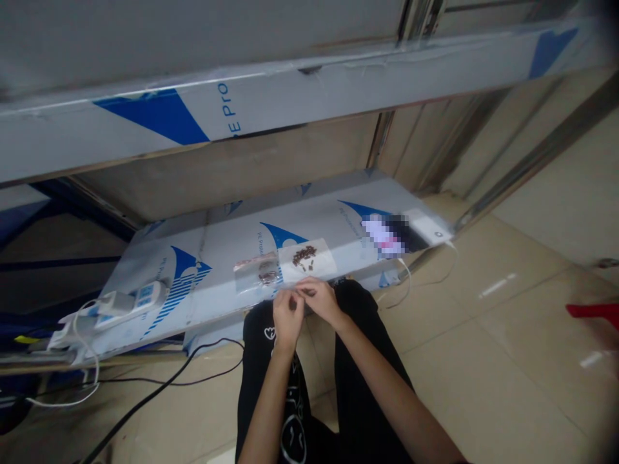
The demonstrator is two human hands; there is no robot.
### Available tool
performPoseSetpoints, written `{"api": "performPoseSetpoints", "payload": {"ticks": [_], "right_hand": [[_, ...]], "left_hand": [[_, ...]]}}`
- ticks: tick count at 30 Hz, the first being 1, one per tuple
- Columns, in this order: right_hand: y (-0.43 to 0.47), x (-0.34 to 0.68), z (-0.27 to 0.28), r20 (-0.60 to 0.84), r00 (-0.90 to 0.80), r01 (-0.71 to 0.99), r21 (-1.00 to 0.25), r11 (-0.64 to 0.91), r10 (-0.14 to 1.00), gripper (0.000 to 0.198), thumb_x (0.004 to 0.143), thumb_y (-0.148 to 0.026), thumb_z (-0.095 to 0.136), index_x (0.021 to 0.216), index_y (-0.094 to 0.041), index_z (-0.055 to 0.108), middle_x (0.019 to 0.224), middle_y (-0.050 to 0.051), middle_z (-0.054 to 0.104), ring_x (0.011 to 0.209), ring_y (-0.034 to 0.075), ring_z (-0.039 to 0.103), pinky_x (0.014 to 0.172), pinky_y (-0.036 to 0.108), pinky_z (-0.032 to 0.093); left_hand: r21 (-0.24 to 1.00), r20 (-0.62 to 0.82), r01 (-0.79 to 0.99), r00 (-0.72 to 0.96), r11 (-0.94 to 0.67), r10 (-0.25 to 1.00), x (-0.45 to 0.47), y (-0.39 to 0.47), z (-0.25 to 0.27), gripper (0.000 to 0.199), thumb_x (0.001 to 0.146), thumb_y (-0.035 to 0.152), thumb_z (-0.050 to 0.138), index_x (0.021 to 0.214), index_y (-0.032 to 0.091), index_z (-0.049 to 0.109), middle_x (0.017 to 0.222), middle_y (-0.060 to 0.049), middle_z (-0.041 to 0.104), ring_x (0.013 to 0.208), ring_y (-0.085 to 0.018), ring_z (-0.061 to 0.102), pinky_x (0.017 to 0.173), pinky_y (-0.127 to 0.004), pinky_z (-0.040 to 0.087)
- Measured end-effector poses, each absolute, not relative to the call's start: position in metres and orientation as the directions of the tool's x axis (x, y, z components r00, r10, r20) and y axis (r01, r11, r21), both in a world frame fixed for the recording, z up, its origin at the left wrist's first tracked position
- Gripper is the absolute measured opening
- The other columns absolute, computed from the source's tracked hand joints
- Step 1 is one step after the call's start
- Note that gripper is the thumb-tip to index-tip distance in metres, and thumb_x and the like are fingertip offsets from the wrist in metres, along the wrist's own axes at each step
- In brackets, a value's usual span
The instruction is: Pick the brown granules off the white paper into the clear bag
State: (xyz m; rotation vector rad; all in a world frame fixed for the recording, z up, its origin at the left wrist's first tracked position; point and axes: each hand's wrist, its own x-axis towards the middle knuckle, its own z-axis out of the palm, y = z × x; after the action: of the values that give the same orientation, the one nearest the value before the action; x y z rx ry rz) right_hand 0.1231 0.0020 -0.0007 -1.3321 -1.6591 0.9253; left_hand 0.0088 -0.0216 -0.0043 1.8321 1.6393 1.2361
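My left hand [289, 316] and my right hand [319, 296] meet at the shelf's front edge, above my lap. Their fingertips are pinched close together, and whatever is between them is too small to make out. Just beyond the fingers lies a white sheet [325, 258] with a heap of small brown pieces [304, 256] on it. To its left rests a clear plastic bag [246, 276] with some dark thin items [267, 273] inside. Neither hand touches the sheet's heap.
The low shelf [222, 238] is wrapped in printed protective film. A power strip [145, 298] with a plugged-in white charger [116, 301] stands at the left. A phone with a blurred screen [384, 235] lies at the right. A film-covered beam [300, 96] crosses above. A black cable [159, 390] hangs at lower left.
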Motion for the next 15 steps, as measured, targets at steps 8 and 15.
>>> {"api": "performPoseSetpoints", "payload": {"ticks": [8,15], "right_hand": [[0.002,0.121,-0.007,0.011,-0.18,0.413,-0.907,0.086,0.984,0.029,0.071,-0.03,0.061,0.1,-0.029,0.066,0.096,0.001,0.068,0.086,0.021,0.063,0.068,0.027,0.049],[0.01,0.13,-0.008,-0.03,-0.095,0.446,-0.895,0.016,0.995,0.024,0.062,-0.032,0.066,0.083,-0.022,0.071,0.068,0.0,0.069,0.065,0.018,0.063,0.054,0.023,0.045]], "left_hand": [[0.621,0.332,0.744,0.035,-0.246,0.943,0.0,-0.028,0.005,0.014,0.076,0.02,0.047,0.063,0.018,0.052,0.072,-0.002,0.052,0.077,-0.017,0.05,0.073,-0.032,0.036],[0.516,0.298,0.801,0.164,-0.303,0.94,0.003,-0.039,0.014,0.036,0.072,0.022,0.048,0.107,0.018,0.048,0.109,-0.01,0.051,0.105,-0.026,0.044,0.085,-0.04,0.034]]}}
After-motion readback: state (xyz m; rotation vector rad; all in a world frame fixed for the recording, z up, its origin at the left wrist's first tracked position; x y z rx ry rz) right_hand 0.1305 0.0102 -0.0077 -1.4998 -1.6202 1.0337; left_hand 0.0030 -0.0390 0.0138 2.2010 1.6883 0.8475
